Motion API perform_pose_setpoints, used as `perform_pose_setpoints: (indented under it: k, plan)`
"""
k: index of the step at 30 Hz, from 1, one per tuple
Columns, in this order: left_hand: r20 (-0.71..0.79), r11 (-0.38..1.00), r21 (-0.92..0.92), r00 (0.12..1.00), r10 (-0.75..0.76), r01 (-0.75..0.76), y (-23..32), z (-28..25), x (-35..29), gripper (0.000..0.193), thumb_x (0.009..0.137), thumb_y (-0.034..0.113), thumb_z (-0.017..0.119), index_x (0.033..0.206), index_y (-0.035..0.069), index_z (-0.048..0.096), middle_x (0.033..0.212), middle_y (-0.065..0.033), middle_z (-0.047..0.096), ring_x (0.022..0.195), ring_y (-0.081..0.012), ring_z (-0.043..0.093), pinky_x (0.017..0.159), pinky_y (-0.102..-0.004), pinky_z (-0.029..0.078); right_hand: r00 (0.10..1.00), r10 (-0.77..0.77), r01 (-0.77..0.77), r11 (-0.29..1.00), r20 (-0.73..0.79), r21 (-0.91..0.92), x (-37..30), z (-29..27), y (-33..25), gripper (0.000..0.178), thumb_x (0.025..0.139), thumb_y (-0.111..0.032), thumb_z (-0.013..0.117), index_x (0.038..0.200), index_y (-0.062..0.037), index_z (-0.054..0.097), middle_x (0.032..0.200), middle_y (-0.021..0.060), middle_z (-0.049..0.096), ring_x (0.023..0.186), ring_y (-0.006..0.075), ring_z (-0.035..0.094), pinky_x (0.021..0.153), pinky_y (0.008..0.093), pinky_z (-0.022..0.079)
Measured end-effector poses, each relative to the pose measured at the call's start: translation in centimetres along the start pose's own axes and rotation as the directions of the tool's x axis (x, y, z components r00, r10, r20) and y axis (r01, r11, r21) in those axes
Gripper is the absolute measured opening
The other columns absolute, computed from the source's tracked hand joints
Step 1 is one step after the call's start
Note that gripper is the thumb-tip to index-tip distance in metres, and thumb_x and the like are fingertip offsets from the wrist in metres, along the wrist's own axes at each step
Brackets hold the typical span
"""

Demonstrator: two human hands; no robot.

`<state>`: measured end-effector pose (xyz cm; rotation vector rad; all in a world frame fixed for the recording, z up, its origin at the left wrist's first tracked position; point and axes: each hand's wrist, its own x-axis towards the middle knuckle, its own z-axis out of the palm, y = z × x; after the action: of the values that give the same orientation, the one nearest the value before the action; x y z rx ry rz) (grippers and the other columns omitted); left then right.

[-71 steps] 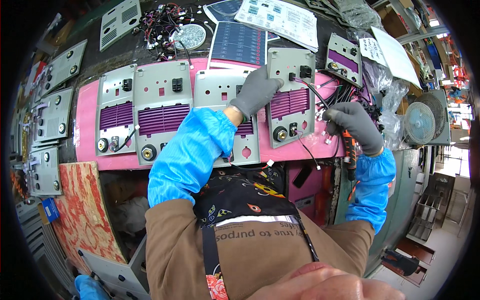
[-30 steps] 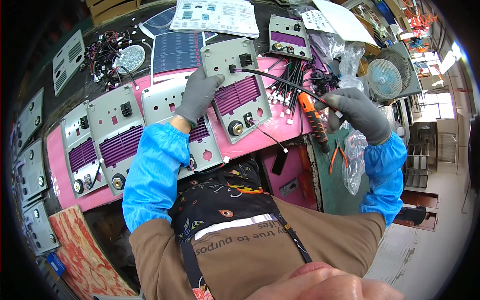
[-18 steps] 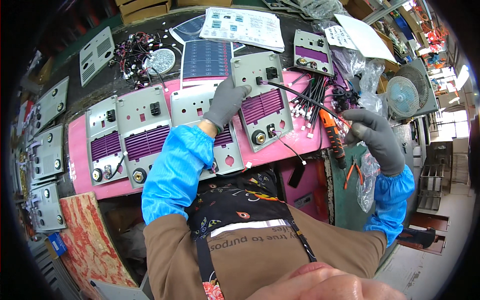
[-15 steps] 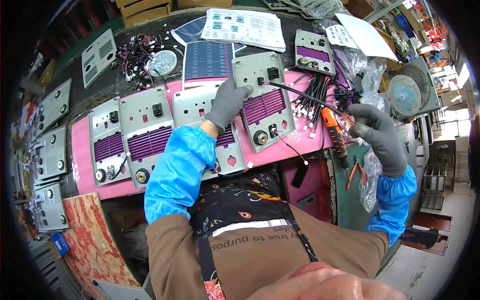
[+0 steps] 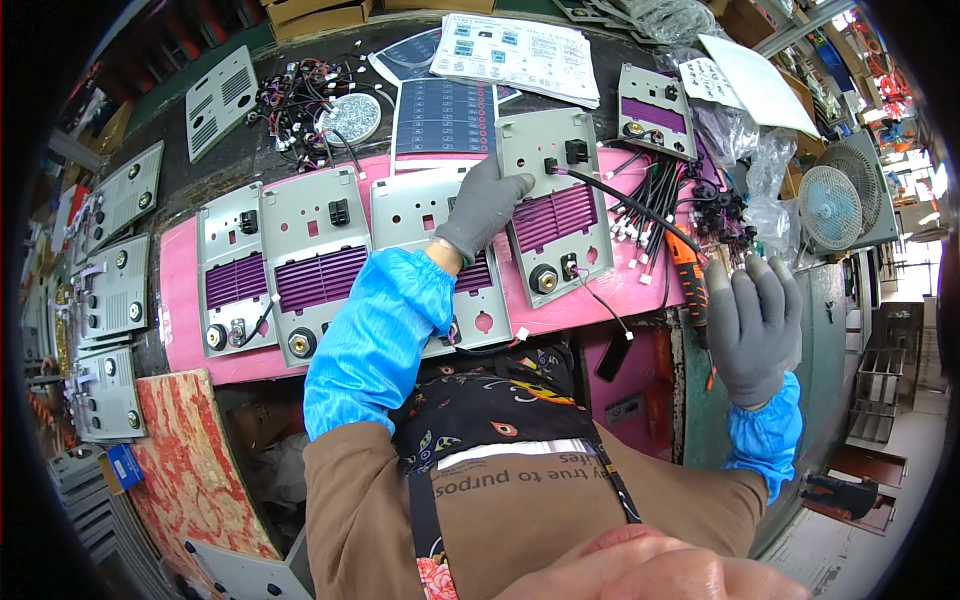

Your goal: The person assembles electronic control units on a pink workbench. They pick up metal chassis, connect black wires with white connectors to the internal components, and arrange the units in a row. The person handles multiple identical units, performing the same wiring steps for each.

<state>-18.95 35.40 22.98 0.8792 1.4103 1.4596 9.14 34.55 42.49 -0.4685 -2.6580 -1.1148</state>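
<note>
My left hand (image 5: 485, 208), in a grey glove, grips the left edge of a grey metal panel (image 5: 532, 140) with a purple slatted vent. The panel is tilted on the pink mat. From a black connector near its top, a black cable (image 5: 630, 200) runs right toward an orange-and-black screwdriver (image 5: 688, 275). A thin lead with a white plug hangs from the panel's lower part. My right hand (image 5: 755, 330), also gloved, is over the green surface just right of the screwdriver, fingers stretched out and nothing in them. It hides most of the orange-handled pliers.
Similar panels (image 5: 318, 225) lie left on the pink mat (image 5: 180, 300). Several black cables (image 5: 655, 200) with white plugs are heaped right of the held panel. Behind are printed sheets (image 5: 520, 55), a wire pile and a round dish (image 5: 350, 118) of small parts. A fan (image 5: 832, 205) stands far right.
My right hand has come down and its bent fingers have straightened, away from the cable's end. My left hand keeps its hold on the panel. The whole view has shifted slightly.
</note>
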Motion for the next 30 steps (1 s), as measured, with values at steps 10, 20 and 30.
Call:
perform_pose_setpoints:
  k: [10, 20, 30]
  plan:
    - [0.023, 1.0, -0.015, 1.0, -0.015, 0.016, -0.1, 0.1, 0.1, 0.036, 0.088, 0.013, 0.06, 0.118, -0.006, 0.057, 0.103, -0.013, 0.067, 0.089, -0.017, 0.063, 0.081, -0.0309, 0.051, 0.517, 0.193, -0.612, -0.598, 0.834, 0.518, -5.6, 4.5, -4.3, 0.027, 0.095, -0.013, 0.053, 0.117, 0.0024, 0.06, 0.074, 0.0056, 0.064, 0.068, 0.0147, 0.064, 0.066, 0.0308, 0.049]
    - [0.009, 0.999, 0.04, 1.0, 0.009, -0.01, 0.3, 0.2, -0.1, 0.036, 0.085, 0.013, 0.06, 0.116, -0.006, 0.058, 0.101, -0.0115, 0.067, 0.087, -0.0171, 0.062, 0.078, -0.0313, 0.05, 0.701, 0.688, -0.584, 0.705, -0.187, 0.403, 0.4, 8.9, -3.1, 0.04, 0.091, -0.033, 0.065, 0.121, -0.0078, 0.059, 0.102, 0.0127, 0.064, 0.096, 0.0265, 0.063, 0.086, 0.0429, 0.047]
    - [0.066, 0.988, -0.147, 0.997, -0.033, 0.042, -0.1, 0.3, 0.1, 0.037, 0.087, 0.012, 0.058, 0.119, -0.006, 0.056, 0.105, -0.0123, 0.066, 0.09, -0.018, 0.063, 0.081, -0.0312, 0.05, 0.752, 0.624, -0.583, 0.477, 0.214, 0.658, -1.8, 7.6, -3.3, 0.037, 0.086, -0.017, 0.067, 0.122, -0.0126, 0.06, 0.077, 0.0147, 0.064, 0.068, 0.0343, 0.062, 0.06, 0.0425, 0.047]
